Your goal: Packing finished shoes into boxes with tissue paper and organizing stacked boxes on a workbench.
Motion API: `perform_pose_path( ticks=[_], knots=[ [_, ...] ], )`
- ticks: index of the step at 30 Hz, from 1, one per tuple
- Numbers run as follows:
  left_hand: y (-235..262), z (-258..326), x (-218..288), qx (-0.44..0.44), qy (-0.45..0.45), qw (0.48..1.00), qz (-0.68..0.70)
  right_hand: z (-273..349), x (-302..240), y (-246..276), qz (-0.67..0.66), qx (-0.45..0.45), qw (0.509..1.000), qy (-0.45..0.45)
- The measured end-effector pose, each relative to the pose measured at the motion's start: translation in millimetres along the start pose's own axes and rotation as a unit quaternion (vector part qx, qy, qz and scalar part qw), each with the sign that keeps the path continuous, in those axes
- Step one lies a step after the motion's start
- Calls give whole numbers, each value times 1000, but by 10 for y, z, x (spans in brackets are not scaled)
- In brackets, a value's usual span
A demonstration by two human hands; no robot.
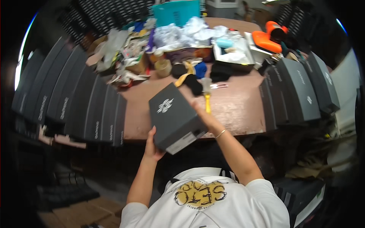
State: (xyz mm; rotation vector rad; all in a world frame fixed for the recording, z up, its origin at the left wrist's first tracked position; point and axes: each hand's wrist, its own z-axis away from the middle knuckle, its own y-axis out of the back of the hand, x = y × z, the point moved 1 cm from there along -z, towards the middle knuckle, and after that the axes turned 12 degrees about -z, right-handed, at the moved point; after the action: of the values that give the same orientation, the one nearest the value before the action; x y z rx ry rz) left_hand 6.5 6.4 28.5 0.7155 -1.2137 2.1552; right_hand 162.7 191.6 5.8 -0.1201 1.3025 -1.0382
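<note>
A dark grey shoe box [173, 117] with a white logo on its lid is held up, tilted, over the front edge of the brown table [239, 110]. My left hand [153, 147] grips its near left corner from the side and below, thumb up along the wall. Across from it, my right hand [203, 116] presses on the box's right side, with part of its fingers hidden behind the box. A white label [181, 143] shows on the end facing me. Just beyond the box lies a brush with a yellow handle [207, 103].
Upright dark boxes line the table's left [83, 98] and right [298, 91] sides. At the back stand a carton of crumpled white paper [178, 36], an open box with white paper [234, 55], an orange tape dispenser [268, 40], a jar [162, 68] and dark cloths [194, 84].
</note>
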Motion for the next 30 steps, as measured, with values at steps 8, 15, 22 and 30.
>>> perform_pose_path(
  ticks=[8,15,22,30],
  knots=[
    [-199,118,424,29,7,998,-48,46,-269,-395,-12,61,998,32],
    [-216,76,426,28,6,998,-47,-14,-213,-262,-48,79,995,29],
    [-95,-19,330,47,-3,996,-78,-35,19,-101,-22,69,997,28],
    [758,-461,-135,180,-22,980,-83,-37,338,109,247,105,963,-4]
  ],
)
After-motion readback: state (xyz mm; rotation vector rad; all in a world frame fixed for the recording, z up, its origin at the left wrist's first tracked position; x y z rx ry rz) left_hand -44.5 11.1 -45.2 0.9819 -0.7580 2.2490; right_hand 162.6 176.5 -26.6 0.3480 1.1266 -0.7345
